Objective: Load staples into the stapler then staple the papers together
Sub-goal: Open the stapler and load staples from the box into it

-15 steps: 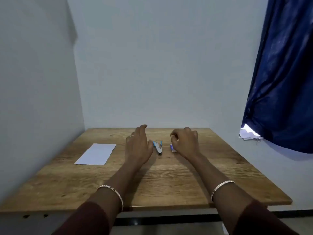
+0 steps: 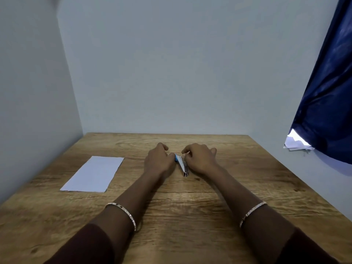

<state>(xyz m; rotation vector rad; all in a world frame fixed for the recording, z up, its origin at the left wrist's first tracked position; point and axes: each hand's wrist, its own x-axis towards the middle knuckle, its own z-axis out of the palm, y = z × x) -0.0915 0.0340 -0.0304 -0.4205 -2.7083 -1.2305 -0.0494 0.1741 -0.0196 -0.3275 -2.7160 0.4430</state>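
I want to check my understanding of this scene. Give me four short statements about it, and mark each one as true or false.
1. The white paper lies to the left of the left hand. True.
2. The stapler rests on the paper. False: it is between the left hand and the right hand, well apart from the paper.
3. The curtain is red. False: it is dark blue.
4. The left wrist wears a bracelet. True.

No legible text or labels, papers (image 2: 93, 174) blank, stapler (image 2: 184, 166) too small to read
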